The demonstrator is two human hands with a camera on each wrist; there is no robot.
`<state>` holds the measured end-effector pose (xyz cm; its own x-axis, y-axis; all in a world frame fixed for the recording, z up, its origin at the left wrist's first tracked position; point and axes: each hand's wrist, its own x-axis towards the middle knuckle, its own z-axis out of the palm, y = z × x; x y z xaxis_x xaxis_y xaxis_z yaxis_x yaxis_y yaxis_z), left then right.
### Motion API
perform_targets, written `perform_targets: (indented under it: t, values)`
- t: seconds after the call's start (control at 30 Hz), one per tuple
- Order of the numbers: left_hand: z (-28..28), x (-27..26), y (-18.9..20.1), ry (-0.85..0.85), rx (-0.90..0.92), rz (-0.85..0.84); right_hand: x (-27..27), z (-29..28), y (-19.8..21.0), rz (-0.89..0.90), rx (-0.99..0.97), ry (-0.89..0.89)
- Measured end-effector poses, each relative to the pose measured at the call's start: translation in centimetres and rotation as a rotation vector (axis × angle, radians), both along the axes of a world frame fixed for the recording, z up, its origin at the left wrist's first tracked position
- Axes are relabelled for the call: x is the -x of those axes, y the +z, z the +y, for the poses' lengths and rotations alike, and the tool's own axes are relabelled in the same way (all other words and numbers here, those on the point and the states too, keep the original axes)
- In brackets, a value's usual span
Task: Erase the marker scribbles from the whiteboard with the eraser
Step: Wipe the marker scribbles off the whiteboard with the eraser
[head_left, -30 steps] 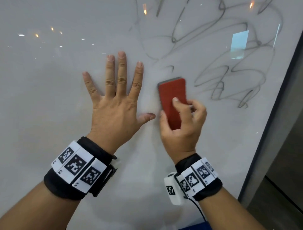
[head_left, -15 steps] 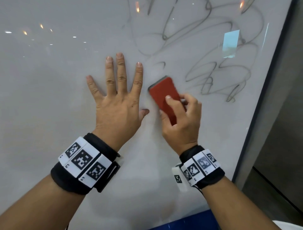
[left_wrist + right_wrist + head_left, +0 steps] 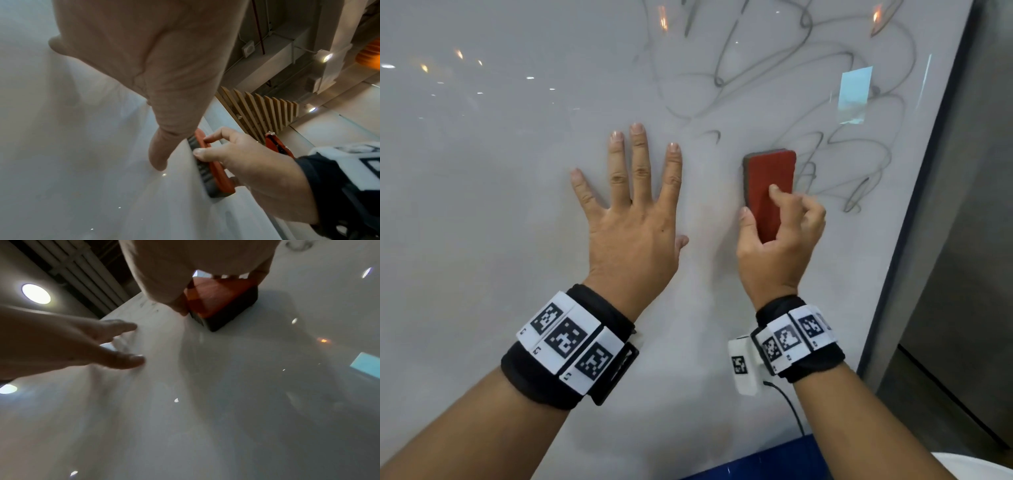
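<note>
A red-backed eraser [image 3: 769, 190] with a dark felt pad lies flat against the whiteboard [image 3: 482, 205]. My right hand [image 3: 780, 240] grips its lower half, thumb on the left edge and fingers curled over the right. Grey marker scribbles [image 3: 825, 150] spread above and to the right of the eraser, up to the board's top. My left hand [image 3: 633, 212] presses flat on the board to the left of the eraser, fingers straight and spread. The left wrist view shows the eraser [image 3: 213, 172] edge-on in my right hand [image 3: 257, 172]. The right wrist view shows the eraser [image 3: 224, 305] under my palm.
The whiteboard's dark right edge [image 3: 928, 192] runs diagonally near the scribbles, with a grey wall [image 3: 976, 240] beyond it. A blue surface [image 3: 767, 462] shows below the board. The board's left half carries only light reflections.
My right hand has slid the eraser to the right and turned it upright, away from my left hand and up to the lower scribbles. The left hand stays pressed flat.
</note>
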<state>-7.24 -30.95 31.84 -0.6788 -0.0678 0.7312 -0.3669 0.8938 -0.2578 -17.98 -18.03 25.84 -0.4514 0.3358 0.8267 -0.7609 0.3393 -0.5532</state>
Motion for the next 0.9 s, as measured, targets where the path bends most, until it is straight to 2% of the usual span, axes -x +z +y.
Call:
perform_targets:
  t: [0.07,0.17,0.2,0.37,0.43,0.57,0.6,0.73,0.8,0.9]
  values:
    - [0.9,0.2,-0.3,0.012,0.005,-0.012,-1.5,-1.2,-0.5,0.009,-0.060,0.049]
    - [1.9,0.7,-0.7,0.027,0.038,-0.021,-2.7,-1.2,-1.9,0.125,-0.340,0.086]
    - [2.0,0.8,-0.7,0.032,0.042,-0.020,-2.2,-0.6,-1.9,0.136,-0.373,0.071]
    - [1.7,1.1,-0.7,0.023,0.056,-0.033,0.2,0.9,-0.3,-0.016,-0.058,-0.021]
    - [1.4,1.3,-0.8,-0.012,0.067,-0.051,-0.6,0.2,-0.8,0.019,-0.116,-0.013]
    - [0.4,1.4,-0.7,-0.041,0.105,-0.058,-0.6,1.6,-2.3,0.166,-0.413,0.014]
    - [0.3,1.4,-0.6,-0.047,0.111,-0.058,0.3,2.3,-2.2,0.163,-0.393,-0.019]
    - [0.4,1.6,-0.7,-0.040,0.100,-0.060,1.9,2.8,-1.3,0.020,-0.084,-0.080]
    - [0.8,1.8,-0.7,-0.037,0.090,-0.063,0.8,1.5,-1.6,0.028,-0.100,-0.056]
    - [1.3,2.1,-0.6,-0.025,0.087,-0.071,0.0,1.2,-2.7,0.138,-0.312,0.010]
